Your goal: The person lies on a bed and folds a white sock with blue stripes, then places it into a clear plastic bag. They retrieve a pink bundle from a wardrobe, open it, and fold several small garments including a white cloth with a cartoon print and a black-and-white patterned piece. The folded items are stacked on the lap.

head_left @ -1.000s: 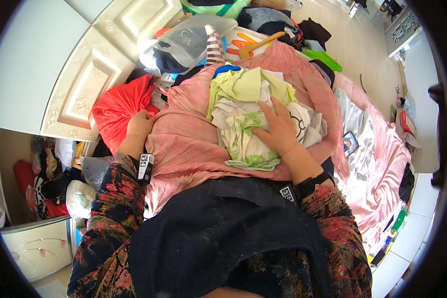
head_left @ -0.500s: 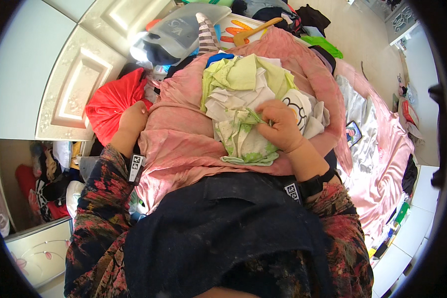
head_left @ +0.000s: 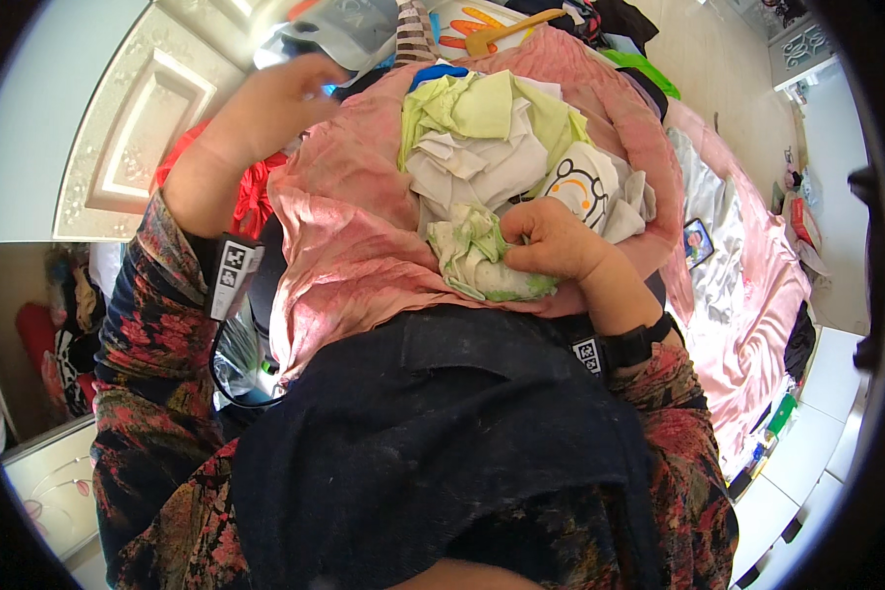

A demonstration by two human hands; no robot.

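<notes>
This is a room in a home, most likely a bedroom. Loose clothes lie heaped on a pink cloth point(head_left: 344, 246) in a pile point(head_left: 501, 147) of small green and white garments, and a pink satin sheet point(head_left: 757, 295) spreads over a bed at the right. A white panelled cupboard door point(head_left: 138, 128) and a crowded open shelf point(head_left: 49, 324) stand at the left.

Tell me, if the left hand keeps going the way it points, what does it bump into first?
Probably the grey plastic bag just past the left hand, though depth is hard to judge.
</notes>
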